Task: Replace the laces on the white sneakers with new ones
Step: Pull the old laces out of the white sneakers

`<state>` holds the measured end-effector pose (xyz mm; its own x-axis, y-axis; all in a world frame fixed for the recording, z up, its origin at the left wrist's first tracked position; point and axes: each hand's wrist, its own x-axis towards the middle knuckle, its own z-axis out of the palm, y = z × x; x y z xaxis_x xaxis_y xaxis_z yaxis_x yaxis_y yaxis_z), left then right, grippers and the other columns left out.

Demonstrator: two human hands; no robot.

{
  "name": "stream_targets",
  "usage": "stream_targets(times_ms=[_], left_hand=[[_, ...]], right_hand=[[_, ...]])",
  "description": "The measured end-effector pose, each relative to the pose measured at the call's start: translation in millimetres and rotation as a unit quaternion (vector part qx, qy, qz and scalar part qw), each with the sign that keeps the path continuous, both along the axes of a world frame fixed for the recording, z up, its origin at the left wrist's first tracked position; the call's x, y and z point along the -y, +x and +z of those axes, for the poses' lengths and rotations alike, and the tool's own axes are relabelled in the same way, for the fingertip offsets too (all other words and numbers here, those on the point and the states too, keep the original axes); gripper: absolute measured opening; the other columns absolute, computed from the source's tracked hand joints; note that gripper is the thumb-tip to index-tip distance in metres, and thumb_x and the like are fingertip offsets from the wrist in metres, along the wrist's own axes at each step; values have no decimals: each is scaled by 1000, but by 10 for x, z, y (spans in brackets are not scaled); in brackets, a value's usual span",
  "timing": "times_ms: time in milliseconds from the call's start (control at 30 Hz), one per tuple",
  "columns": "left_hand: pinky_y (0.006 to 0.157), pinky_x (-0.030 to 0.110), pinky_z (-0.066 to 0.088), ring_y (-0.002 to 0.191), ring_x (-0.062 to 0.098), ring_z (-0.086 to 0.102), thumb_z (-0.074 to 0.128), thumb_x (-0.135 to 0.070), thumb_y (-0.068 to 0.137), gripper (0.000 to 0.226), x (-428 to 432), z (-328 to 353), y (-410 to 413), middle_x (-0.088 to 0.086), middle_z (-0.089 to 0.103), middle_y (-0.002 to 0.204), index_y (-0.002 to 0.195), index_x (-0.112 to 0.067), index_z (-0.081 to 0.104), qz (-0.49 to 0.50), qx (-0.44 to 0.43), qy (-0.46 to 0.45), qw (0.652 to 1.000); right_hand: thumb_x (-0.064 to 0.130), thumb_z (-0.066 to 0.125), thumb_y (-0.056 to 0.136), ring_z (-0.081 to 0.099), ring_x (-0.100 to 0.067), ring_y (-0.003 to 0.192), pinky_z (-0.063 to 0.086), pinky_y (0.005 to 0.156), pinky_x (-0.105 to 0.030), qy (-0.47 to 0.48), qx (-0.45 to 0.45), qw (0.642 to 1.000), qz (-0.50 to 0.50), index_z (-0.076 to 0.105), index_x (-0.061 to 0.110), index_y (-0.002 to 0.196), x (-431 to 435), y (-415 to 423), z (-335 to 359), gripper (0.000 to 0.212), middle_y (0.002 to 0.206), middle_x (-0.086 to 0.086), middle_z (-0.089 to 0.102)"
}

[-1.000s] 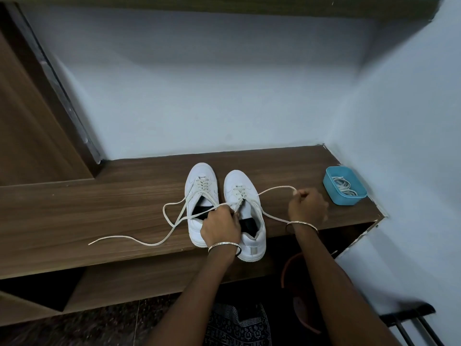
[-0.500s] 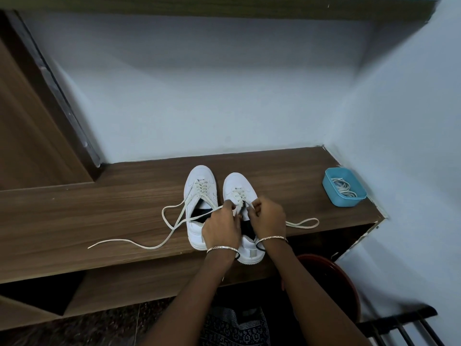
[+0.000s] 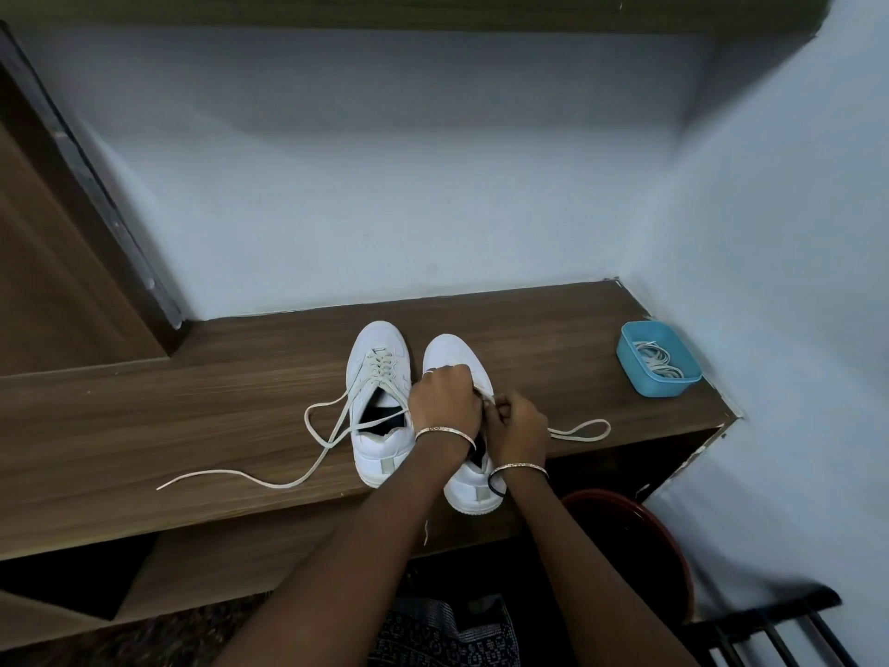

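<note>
At front edge of desk point(image 3: 192, 426), over the right-hand white sneaker point(image 3: 452, 351): left hand point(image 3: 445, 402) and right hand point(image 3: 522, 428) touching, fingers curled, both pinching its lace point(image 3: 487, 399) at the upper eyelets. Judged soft, limp and light, not fragile; best taken near the tip or right beside an eyelet, with the sneaker pinned against sliding. Slack looped on desk just right of right hand; more laces in blue tray point(image 3: 630, 349), well apart.

White sneakers point(image 3: 380, 406), cream laces point(image 3: 317, 440), blue tray point(image 3: 659, 358), brown shelf point(image 3: 192, 416)
</note>
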<state>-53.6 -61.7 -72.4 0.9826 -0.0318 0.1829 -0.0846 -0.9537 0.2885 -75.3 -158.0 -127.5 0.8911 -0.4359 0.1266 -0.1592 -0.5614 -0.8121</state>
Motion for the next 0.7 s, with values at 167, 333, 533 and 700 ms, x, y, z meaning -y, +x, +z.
stream_targets(times_ms=[167,333,533,700], left_hand=[[63,32,37,91,28,67,54,-18,91,10,54,-61,-79,4,69,97,96,-17,62,-7,13,30,999],[57,30,35,75,25,69,66,-16,81,10,123,-92,-67,1,66,86,89,-19,60,-27,16,65,997],[63,32,38,87,29,67,47,-14,92,12,85,-64,1,5,66,95,101,-16,55,21,15,-12,1000],[66,31,37,91,33,64,53,-21,93,11,-201,-119,63,10,68,93,98,-12,58,149,-17,-305,941]], right_hand=[[25,66,92,68,-25,84,45,70,-29,36,-12,999,2,70,11,91,27,9,-47,15,86,-4,73],[22,64,93,67,-22,82,36,65,-27,45,-5,999,1,70,9,93,4,-17,-49,14,86,-4,73],[26,66,93,67,-21,78,45,68,-30,55,11,998,-3,70,10,90,-1,-18,-89,17,81,-2,72],[21,65,93,61,-18,72,33,62,-26,48,21,999,2,68,7,90,-27,-36,-77,14,73,3,65]])
